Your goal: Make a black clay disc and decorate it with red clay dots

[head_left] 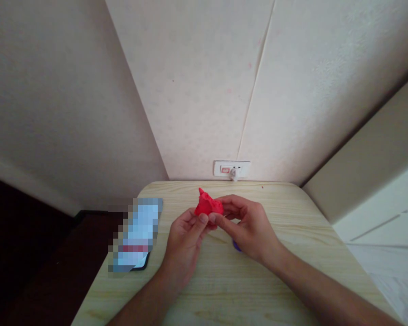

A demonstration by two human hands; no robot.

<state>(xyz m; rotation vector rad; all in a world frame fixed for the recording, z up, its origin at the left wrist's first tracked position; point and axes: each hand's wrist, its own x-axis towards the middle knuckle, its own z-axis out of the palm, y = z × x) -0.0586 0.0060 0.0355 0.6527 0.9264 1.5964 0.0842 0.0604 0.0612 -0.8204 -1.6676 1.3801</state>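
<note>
- Left hand [182, 249] and right hand [256, 231], thumbs and fingers pinching a red crumpled piece [206, 204] above the worktop [224, 290], presumably for two-sided support.
- Purple object [237, 246], mostly hidden by the right hand.
- Blurred screen device [141, 226], near the left edge, probably for visibility.
- Wood-grain surface; patterned wall [197, 99], wall socket [218, 169], plug [235, 174] at far side.

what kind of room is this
Probably a room in a home: a pale wood-grain table stands against a patterned, papered wall, with a socket panel just above the table's far edge.
</note>
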